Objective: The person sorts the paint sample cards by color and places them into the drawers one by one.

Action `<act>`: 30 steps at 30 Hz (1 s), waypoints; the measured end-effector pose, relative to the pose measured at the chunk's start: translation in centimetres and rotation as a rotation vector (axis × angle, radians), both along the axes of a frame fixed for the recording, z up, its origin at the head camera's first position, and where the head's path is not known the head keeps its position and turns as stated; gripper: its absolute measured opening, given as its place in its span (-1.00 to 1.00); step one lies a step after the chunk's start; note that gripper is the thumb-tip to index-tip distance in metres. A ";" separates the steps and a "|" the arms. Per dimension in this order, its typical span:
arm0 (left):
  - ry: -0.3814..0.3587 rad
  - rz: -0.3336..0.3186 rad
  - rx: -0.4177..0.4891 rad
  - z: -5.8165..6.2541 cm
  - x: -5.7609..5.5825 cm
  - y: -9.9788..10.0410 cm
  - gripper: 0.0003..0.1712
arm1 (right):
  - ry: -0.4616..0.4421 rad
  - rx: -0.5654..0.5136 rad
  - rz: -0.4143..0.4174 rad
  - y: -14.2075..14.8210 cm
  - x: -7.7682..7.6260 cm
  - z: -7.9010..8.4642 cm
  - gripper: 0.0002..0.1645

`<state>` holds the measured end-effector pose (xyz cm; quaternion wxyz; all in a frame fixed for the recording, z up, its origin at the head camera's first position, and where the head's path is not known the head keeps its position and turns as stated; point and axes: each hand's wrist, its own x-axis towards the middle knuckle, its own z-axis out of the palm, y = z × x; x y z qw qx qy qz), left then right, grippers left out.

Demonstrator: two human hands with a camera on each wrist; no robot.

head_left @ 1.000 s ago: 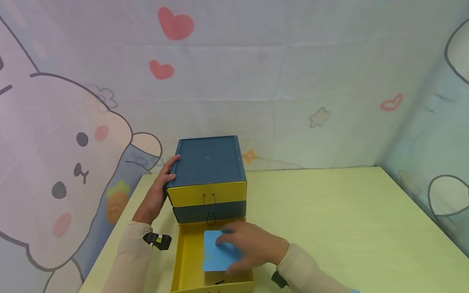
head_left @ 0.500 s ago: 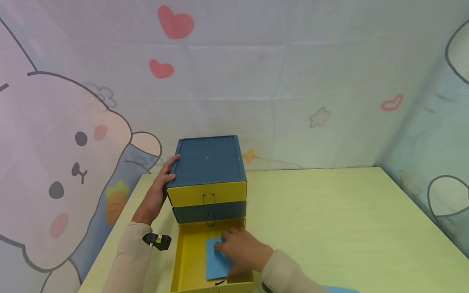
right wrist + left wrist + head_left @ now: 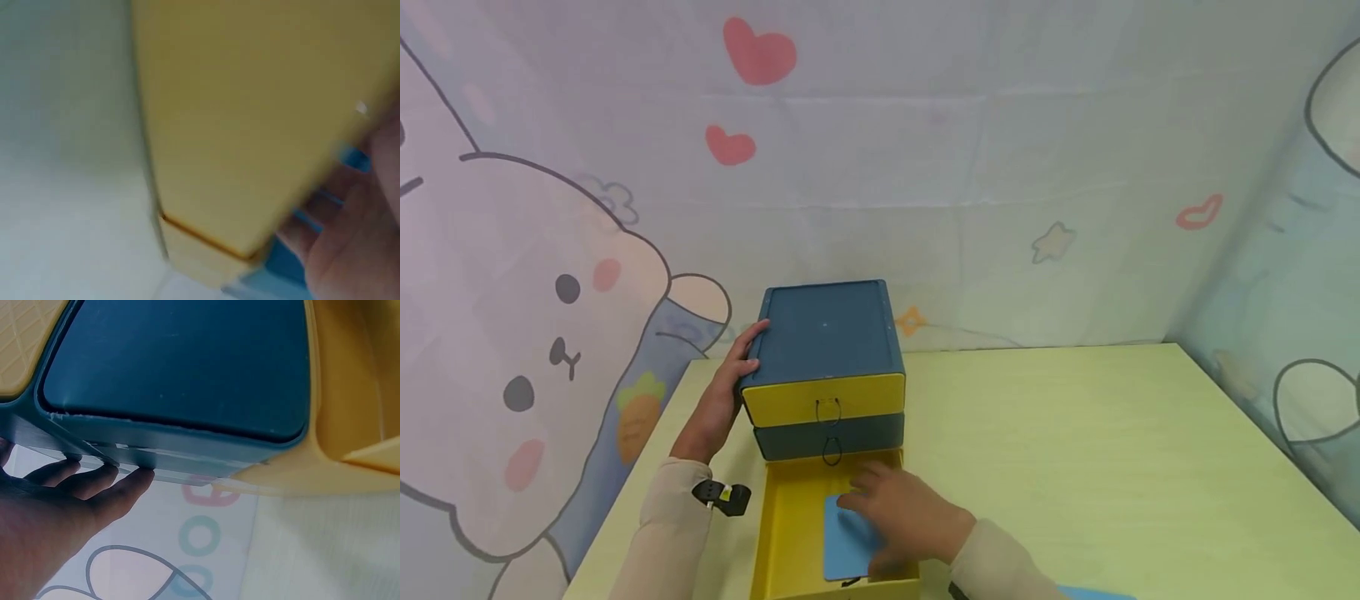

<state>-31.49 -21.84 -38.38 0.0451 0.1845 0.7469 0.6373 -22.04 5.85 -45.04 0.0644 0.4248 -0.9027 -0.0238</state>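
Observation:
A dark blue cabinet with yellow drawers stands on the table, its lower drawer pulled out to the front. My left hand rests against the cabinet's left side; in the left wrist view its straight fingers touch the dark wall. Inside the pulled-out drawer lies a flat light-blue square sheet. My right hand is over the sheet's right part and hides it, fingers spread and loosely bent. The right wrist view, blurred, has this hand behind the yellow drawer wall with blue between the fingers.
The upper drawer's yellow front is closed and bears a thin black loop handle. A small black piece shows at the pulled-out drawer's front. Another light-blue flat thing lies at the table's near edge, partly out of view.
The blue sheet has shifted toward the drawer's front and slightly right, lying lower in it. My right hand first moved left and down with it, then barely shifted. The left hand stays put.

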 end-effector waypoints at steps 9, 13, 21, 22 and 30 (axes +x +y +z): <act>0.004 -0.001 -0.004 0.0 -0.3 0.2 -0.37 | -0.210 -0.217 -0.116 9.8 4.2 4.9 -0.30; 0.010 0.005 -0.003 0.2 -0.2 0.1 -0.37 | -0.186 -0.247 -0.113 15.2 6.5 2.8 -0.20; 0.001 0.020 -0.005 0.1 0.1 0.1 -0.37 | 0.094 -0.222 -0.187 22.2 9.7 -6.6 -0.35; 0.002 0.021 -0.006 0.0 0.1 0.0 -0.37 | 0.140 -0.220 -0.223 22.6 10.0 -7.4 -0.38; 0.000 -0.001 -0.002 -0.1 0.1 0.1 -0.37 | 0.343 -0.374 -0.322 23.5 11.9 -11.2 -0.32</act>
